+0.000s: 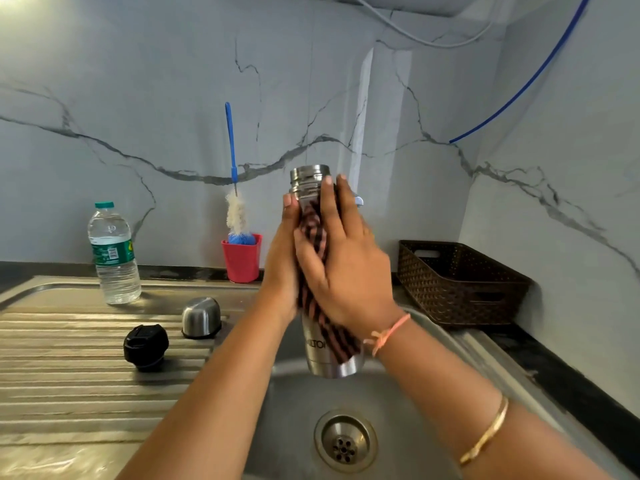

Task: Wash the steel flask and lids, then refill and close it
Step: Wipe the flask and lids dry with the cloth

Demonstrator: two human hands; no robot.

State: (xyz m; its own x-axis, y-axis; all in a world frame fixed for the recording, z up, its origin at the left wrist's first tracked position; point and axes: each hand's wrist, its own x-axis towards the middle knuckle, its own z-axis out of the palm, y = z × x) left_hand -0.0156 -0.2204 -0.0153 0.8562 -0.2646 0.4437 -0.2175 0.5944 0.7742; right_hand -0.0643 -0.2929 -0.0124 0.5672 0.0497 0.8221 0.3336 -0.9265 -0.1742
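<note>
Steel flask (313,355) held upright in the air above the sink basin (287,410), mouth open, no lid on. A striped cloth (313,233) is wrapped around the body from just under the threaded neck down towards the base; base and neck show bare. Left hand (282,258) grips the flask from its left side, thumb up near the neck, fingers hidden behind. Right hand (346,268) lies over the cloth with the fingers stretched flat up the flask and the palm pressing the fabric on. Judged step: drying the outside after the wash; refill and closing not yet done. To do it well, the person would do best to let the left hand hold the flask firm while the right slides and turns the cloth over the full length. The threads and the base rim need wiping too, since water likely sits there, and the flask should stay over the basin in case wet steel slips. Steel cap (201,317) stands dome-up near the right edge of the draining board (69,375), just beside the basin; black lid (146,346) lies near it, towards the front. Water bottle (114,254), capped and part full, stands at the board's far edge, the likely refill source. Red cup (241,259) with bottle brush (236,213) sits at the back edge of the tabletop by the wall; brown basket (460,282) in the right back corner.
</note>
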